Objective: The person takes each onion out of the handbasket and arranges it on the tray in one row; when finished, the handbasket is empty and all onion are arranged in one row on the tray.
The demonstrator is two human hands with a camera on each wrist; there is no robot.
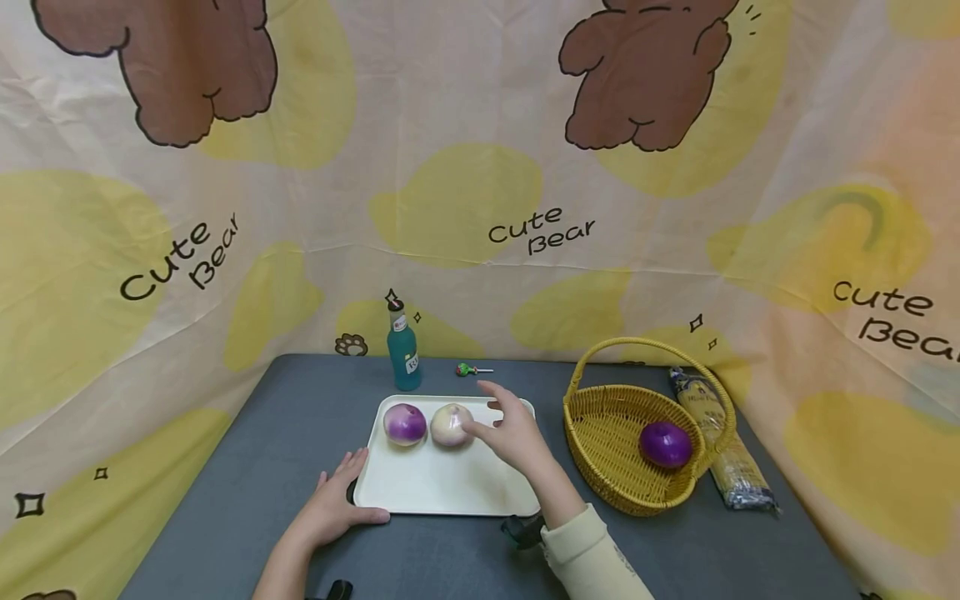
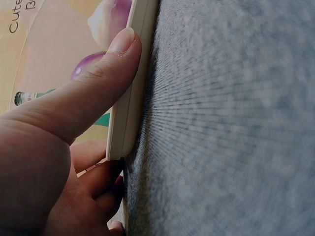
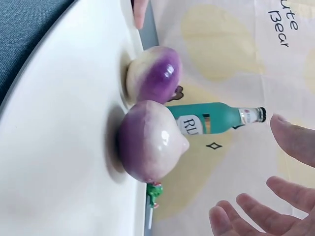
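grey tabletop [image 1: 300, 433] carries a cream tray [image 1: 442, 487], a wicker basket [image 1: 600, 433] with a purple onion [image 1: 664, 443], and a teal bottle [image 1: 403, 354]. the left hand [image 1: 333, 500] grips the tray's near-left corner. the right hand [image 1: 513, 433], fingers apart and relaxed, hovers just beside the paler turnip [image 1: 451, 424]; the purple-topped turnip [image 1: 405, 423] lies next to it on the tray.

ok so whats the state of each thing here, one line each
cream rectangular plastic tray: flat on the table, holding two turnips
two purple and white turnips: side by side on the tray
yellow wicker basket: upright, holding one purple ball
teal glass bottle: upright, capped
left hand: holds the tray's corner
right hand: open by the turnips
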